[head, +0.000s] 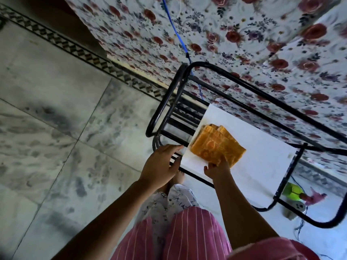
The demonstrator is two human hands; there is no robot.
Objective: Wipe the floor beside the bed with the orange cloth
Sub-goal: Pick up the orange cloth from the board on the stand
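Observation:
A folded orange cloth (216,145) lies on a white board (249,147) that rests on a black metal frame (169,96). My right hand (216,168) pinches the cloth's near edge. Just left of the board, my left hand (161,166) hovers with fingers apart over the frame's bars, holding nothing. The bed (244,44), under a floral sheet with red roses, fills the top of the view behind the frame. The grey marble floor (56,128) beside the bed spreads to the left.
A patterned tile border (75,49) runs along the floor near the bed. A blue cable (178,38) hangs across the sheet. A green bottle and a pink object (294,192) lie on the floor right of the frame. My foot (178,180) stands below the frame.

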